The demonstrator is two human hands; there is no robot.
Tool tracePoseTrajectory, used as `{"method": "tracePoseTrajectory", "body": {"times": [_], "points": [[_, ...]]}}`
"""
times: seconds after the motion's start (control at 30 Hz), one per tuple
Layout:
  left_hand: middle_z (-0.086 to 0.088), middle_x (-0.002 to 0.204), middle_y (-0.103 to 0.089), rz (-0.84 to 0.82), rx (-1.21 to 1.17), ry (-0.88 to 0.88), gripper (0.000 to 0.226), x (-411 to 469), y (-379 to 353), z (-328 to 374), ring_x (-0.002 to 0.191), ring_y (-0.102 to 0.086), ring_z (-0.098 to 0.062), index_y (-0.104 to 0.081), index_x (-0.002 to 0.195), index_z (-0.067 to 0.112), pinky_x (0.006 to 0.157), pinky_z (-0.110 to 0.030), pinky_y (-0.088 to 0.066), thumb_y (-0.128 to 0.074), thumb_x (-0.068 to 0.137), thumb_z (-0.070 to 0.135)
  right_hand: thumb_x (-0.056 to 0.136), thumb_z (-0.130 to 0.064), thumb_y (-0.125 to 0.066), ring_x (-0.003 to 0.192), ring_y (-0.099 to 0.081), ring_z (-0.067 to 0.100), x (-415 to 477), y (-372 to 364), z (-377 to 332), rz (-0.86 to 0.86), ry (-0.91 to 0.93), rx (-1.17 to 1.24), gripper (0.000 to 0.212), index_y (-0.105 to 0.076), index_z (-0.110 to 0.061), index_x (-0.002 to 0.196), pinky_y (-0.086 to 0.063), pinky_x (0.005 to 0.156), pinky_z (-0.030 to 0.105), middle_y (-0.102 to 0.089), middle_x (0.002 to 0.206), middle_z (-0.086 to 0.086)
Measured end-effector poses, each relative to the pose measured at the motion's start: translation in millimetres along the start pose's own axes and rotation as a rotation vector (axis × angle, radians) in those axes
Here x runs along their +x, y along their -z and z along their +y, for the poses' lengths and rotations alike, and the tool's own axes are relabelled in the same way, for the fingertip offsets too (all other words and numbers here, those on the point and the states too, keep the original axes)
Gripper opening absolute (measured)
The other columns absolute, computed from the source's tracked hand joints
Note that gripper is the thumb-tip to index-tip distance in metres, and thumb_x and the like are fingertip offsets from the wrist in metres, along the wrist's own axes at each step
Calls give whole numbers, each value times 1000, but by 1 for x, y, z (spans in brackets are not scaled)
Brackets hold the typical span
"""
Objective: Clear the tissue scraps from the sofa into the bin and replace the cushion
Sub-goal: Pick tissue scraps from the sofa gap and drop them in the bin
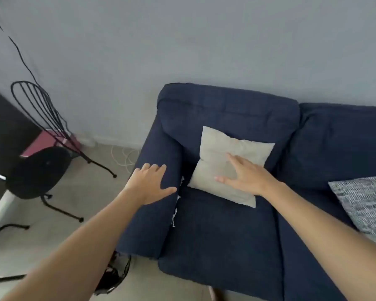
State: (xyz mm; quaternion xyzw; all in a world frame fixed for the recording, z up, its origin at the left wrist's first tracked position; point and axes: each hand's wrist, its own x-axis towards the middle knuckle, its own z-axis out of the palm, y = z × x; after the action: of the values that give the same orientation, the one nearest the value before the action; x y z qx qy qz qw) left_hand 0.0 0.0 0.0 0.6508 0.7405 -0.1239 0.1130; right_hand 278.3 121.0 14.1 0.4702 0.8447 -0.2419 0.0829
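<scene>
A beige cushion (217,153) leans against the backrest of the dark blue sofa (221,231), in its left corner. My right hand (243,177) lies flat on the cushion's lower half, fingers spread. My left hand (150,181) rests open on the sofa's left armrest (148,218). White tissue scraps (175,211) poke out of the gap between the armrest and the seat, just right of my left hand. A wire bin (115,276) with a dark liner stands on the floor below the armrest, partly hidden by my left forearm.
A patterned grey cushion (365,205) lies on the sofa's right side. A black wire-backed chair (39,166) stands to the left, beside a dark table edge and a pink box (44,142). White cable coils on the floor by the wall.
</scene>
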Motion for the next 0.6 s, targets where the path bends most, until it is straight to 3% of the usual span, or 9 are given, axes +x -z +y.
{"method": "tracePoseTrajectory", "body": {"times": [0.13,0.3,0.5,0.6], "points": [[-4,136,-52,-90,109,-13,85,39,-78,8,124,-44,-28,-37,146,15,98,-42,-39,-37,84,73,85,-84,-39,150,-33,24,59,-63,25,-156,-5,34,102,-8,-26,163,-39,113,45,-26,168,0],[-7,126,-51,-171,266,-112,76,90,-184,17,115,-42,-31,-45,138,10,95,-44,-34,-46,85,65,90,-77,-41,142,-43,24,139,-169,39,-233,21,50,93,-17,-22,162,-44,106,41,-40,159,3],[-18,144,-36,-334,489,-240,81,139,-322,34,129,-28,-39,-32,149,1,112,-55,-14,-62,88,44,94,-65,-52,145,-36,28,226,-309,41,-357,21,151,91,-13,-22,164,-43,109,43,-32,162,9],[-23,155,-21,-404,628,-257,81,167,-376,37,141,-15,-41,-18,154,0,115,-58,-7,-56,94,39,93,-63,-56,143,-36,30,274,-369,40,-333,17,144,91,-18,-19,163,-43,108,43,-35,157,13]]}}
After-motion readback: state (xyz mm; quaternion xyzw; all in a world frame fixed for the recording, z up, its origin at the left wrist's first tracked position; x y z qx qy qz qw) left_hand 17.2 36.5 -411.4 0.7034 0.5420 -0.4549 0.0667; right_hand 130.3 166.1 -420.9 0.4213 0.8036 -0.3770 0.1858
